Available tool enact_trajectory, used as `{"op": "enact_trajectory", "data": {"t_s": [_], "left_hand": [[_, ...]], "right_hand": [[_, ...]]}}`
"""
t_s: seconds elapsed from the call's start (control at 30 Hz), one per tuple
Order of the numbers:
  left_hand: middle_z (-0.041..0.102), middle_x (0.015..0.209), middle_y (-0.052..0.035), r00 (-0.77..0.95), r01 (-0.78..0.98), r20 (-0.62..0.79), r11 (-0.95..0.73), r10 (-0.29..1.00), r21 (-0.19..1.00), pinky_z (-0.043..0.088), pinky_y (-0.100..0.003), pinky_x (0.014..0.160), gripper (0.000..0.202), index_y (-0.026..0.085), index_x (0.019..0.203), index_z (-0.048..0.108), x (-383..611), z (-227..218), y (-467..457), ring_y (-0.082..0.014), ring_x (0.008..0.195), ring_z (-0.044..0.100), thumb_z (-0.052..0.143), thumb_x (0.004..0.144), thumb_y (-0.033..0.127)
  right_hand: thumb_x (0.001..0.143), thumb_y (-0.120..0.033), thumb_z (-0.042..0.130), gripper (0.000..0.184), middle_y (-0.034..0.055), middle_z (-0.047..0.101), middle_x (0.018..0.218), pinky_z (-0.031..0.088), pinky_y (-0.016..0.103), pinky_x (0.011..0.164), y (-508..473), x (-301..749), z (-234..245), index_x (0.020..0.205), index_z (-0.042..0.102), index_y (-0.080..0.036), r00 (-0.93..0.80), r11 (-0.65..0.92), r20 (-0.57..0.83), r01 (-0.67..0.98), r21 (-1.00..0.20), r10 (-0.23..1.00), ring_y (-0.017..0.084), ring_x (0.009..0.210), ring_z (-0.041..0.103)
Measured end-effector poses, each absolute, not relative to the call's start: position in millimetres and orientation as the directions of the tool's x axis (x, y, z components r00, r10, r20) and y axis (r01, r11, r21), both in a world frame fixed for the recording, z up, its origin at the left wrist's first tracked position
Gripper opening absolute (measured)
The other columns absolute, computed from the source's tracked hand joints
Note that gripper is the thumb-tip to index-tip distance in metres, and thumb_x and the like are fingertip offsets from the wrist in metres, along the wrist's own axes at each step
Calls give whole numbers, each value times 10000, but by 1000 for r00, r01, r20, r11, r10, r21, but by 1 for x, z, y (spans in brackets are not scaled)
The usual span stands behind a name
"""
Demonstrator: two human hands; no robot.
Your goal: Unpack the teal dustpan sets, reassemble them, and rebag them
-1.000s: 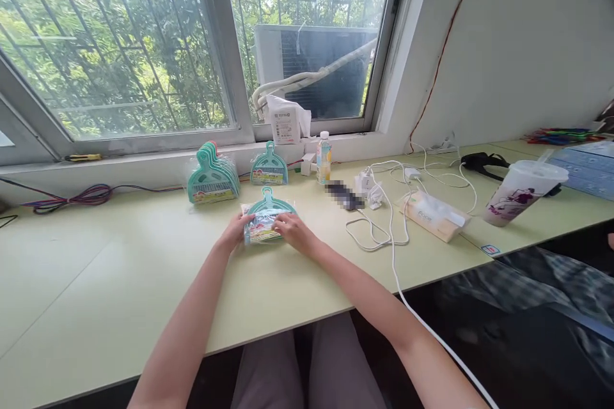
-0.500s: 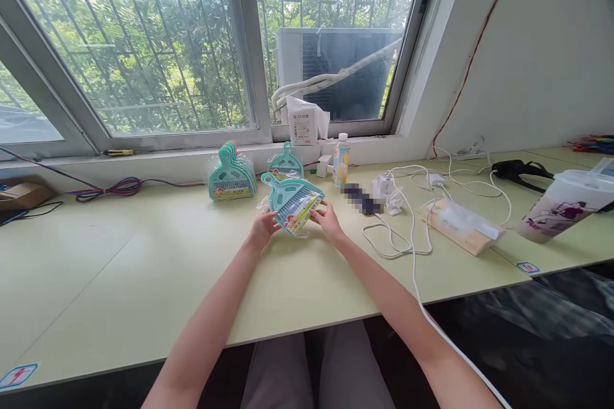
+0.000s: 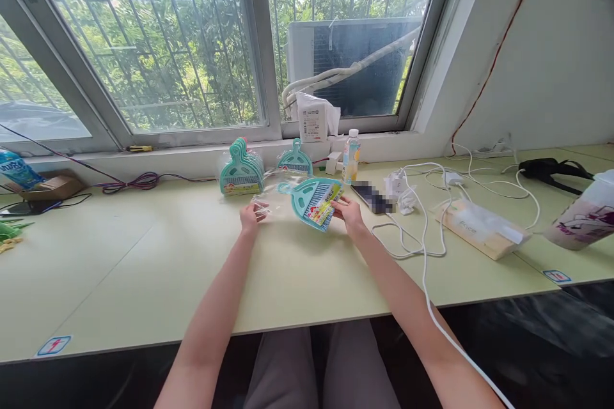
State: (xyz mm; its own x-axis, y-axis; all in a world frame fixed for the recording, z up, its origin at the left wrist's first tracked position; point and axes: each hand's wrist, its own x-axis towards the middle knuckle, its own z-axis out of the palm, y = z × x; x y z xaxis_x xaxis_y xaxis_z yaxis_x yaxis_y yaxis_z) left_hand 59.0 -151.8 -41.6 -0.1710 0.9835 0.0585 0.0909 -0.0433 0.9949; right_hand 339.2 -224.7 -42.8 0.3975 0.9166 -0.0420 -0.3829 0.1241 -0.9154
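Note:
A small teal dustpan set (image 3: pixel 302 198) with a blue-bristled brush and a colourful label is tilted above the table in front of me. My right hand (image 3: pixel 350 214) is closed on its wide lower edge, thumb near the label. To the left, my left hand (image 3: pixel 251 215) pinches a clear plastic bag (image 3: pixel 274 199), which stretches toward the dustpan's handle; whether the handle is still inside cannot be made out. Behind, a stack of wrapped teal dustpans (image 3: pixel 240 172) leans near the window wall, and another dustpan (image 3: pixel 295 158) stands to its right.
A drink bottle (image 3: pixel 352 158), a phone (image 3: pixel 371 197) and a tissue pack (image 3: pixel 314 123) are behind my right hand. White cables (image 3: pixel 425 236) run across the right side, near a tissue box (image 3: pixel 482 230) and a large cup (image 3: pixel 585 214). Bundled wires (image 3: pixel 129 183) lie at the left.
My left hand has let go of the dustpan and moved left, drawing the plastic bag out. The dustpan has shifted right in my right hand.

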Motion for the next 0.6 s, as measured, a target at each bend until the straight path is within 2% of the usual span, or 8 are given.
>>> {"op": "enact_trajectory", "data": {"t_s": [0.1, 0.2, 0.3, 0.4, 0.43, 0.5, 0.57, 0.6], "left_hand": [[654, 949, -153, -514, 193, 11, 102, 858, 976, 491, -482, 841, 344, 118, 942, 626, 23, -30, -148, -271, 970, 616, 347, 925, 320], [590, 1154, -235, -716, 268, 38, 225, 697, 937, 306, -638, 995, 318, 121, 925, 627, -9, -26, -148, -386, 1245, 430, 334, 861, 226], [492, 1314, -220, -852, 419, 278, 259, 443, 870, 137, -656, 1073, 358, 126, 1129, 539, -27, -26, -152, -364, 1322, 336, 430, 796, 200], [409, 1400, -187, -777, 609, 565, 105, 278, 786, 142, -585, 1113, 455, 142, 1255, 427, -20, -22, -155, -300, 1337, 334, 443, 803, 193], [437, 1378, -172, -713, 651, 616, -8, 334, 759, 204, -547, 1109, 411, 151, 1238, 438, -11, -21, -155, -278, 1310, 379, 420, 832, 210], [567, 1219, -142, -496, 608, 624, -270, 604, 746, 374, -457, 1026, 318, 162, 1151, 498, 16, -21, -155, -238, 1144, 540, 355, 898, 292], [654, 986, -112, -84, 363, 417, -362, 905, 859, 495, -397, 852, 402, 160, 1061, 543, 50, -27, -156, -211, 879, 649, 309, 923, 456], [665, 945, -106, 173, 252, 259, -297, 950, 921, 516, -382, 792, 466, 159, 1053, 559, 67, -32, -158, -209, 820, 662, 330, 903, 536]], "right_hand": [[733, -76, 712, 294, 43, 732, 811, 623, 308, 736, -221, 348, -47, 997, 608, -154, 454, 180, -53, -454, -872, 890, 172, 716, 708], [708, -116, 747, 304, 33, 730, 862, 616, 295, 777, -219, 350, -52, 970, 609, -180, 474, 215, -59, -503, -837, 878, 176, 803, 710], [703, -132, 752, 304, 32, 725, 884, 613, 294, 784, -219, 346, -53, 963, 604, -186, 448, 234, -28, -516, -824, 893, 179, 829, 707], [726, -126, 726, 272, 33, 721, 879, 612, 286, 775, -221, 339, -52, 957, 593, -181, 432, 231, -18, -519, -823, 902, 169, 804, 704], [736, -124, 717, 258, 34, 720, 875, 612, 281, 769, -222, 336, -51, 953, 589, -179, 431, 228, -20, -516, -826, 902, 165, 792, 703], [751, -119, 705, 238, 36, 717, 859, 612, 272, 744, -225, 330, -50, 946, 580, -174, 423, 217, -19, -503, -837, 906, 158, 762, 700], [768, -118, 692, 217, 45, 716, 845, 609, 263, 715, -227, 325, -49, 944, 575, -166, 389, 199, -6, -483, -853, 921, 153, 735, 696], [778, -119, 686, 205, 49, 715, 842, 607, 258, 703, -228, 324, -49, 945, 573, -162, 367, 187, 1, -472, -861, 930, 150, 723, 694]]}}
